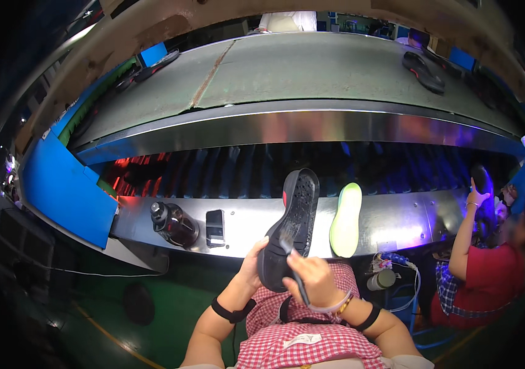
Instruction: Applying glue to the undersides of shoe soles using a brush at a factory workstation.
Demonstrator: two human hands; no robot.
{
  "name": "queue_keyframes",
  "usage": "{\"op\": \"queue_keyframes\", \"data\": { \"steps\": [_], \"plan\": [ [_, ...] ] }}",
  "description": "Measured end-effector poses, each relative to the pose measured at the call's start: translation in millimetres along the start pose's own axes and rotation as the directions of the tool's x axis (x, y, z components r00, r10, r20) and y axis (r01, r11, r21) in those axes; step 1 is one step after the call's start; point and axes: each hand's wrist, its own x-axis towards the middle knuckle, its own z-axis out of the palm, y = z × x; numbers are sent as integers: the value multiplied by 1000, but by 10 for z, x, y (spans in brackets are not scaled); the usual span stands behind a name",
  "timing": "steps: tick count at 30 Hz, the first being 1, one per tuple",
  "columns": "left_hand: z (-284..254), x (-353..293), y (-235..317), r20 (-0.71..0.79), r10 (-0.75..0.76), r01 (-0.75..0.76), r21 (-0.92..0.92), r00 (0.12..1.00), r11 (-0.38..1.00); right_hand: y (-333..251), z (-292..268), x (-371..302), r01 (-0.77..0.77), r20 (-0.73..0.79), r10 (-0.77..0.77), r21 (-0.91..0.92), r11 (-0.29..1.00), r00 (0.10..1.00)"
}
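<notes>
A black shoe sole (300, 212) with a red patch on its side is tilted up in front of me, its hollow inner face toward me. My left hand (252, 263) grips its edge near the wider lower end. In my right hand (315, 278) is a brush (288, 240), its bristles against the middle of the sole's inner face and its dark handle running down past my palm. Just right of the sole, a yellow-green shoe sole or insole (345, 221) lies on the metal ledge (256, 212).
A dark bottle (175, 224) and a phone-like object (215, 228) stand left on the ledge. Beyond runs a grey conveyor belt (299, 67) carrying black soles (423, 72). At right, a co-worker's hand (477, 194) holds another sole (482, 178). A lidded container (381, 280) sits below the ledge.
</notes>
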Motion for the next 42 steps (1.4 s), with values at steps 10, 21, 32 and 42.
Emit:
{"op": "queue_keyframes", "data": {
  "steps": [10,21,32,42],
  "plan": [
    [-62,-84,-14,43,-55,54,17,998,998,434,-408,3,-277,329,41,713,644,943],
    [-137,60,-162,133,-46,61,-110,990,992,485,-251,54,-89,-48,96,135,987,994],
    [-150,-288,-47,128,-56,68,-91,990,994,397,-506,-4,-353,140,565,890,288,813],
    [-87,-284,-70,187,-28,40,-64,982,997,389,-491,-46,-407,60,599,786,464,798]
  ]
}}
